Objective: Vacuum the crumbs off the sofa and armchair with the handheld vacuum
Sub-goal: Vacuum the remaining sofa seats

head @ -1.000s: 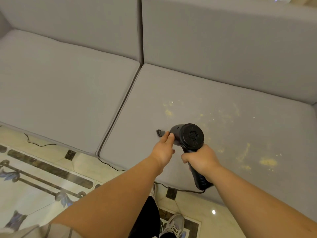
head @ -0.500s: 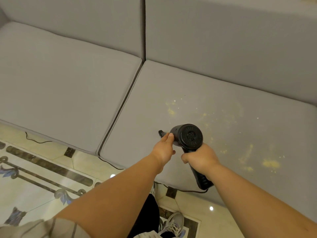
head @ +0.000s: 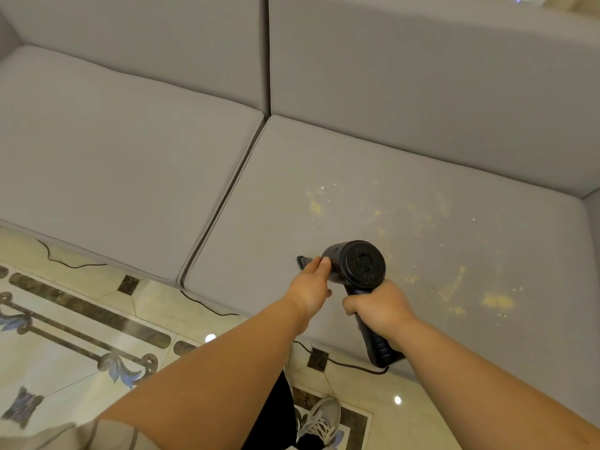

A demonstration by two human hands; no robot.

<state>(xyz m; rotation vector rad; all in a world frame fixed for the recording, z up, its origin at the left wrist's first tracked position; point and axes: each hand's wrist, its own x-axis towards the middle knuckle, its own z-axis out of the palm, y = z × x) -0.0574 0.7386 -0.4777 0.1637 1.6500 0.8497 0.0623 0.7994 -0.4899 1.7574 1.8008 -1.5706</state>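
A black handheld vacuum (head: 358,264) hovers over the right seat cushion (head: 324,151) of the grey sofa, its round rear cap facing me. My right hand (head: 378,305) grips its handle from above. My left hand (head: 310,289) holds the front of the vacuum body, where the small black nozzle (head: 301,262) touches the fabric. Yellow crumbs (head: 496,300) lie scattered on the cushion, to the right of the vacuum and beyond it, with a small patch of crumbs (head: 315,206) further back.
The left seat cushion (head: 113,157) shows no crumbs. A thin black cord (head: 207,306) runs along the patterned tile floor (head: 65,336) below the sofa's front edge. My shoe (head: 319,420) stands on the floor near the sofa.
The view has shifted slightly; both hands and the vacuum stay in almost the same spot on the cushion.
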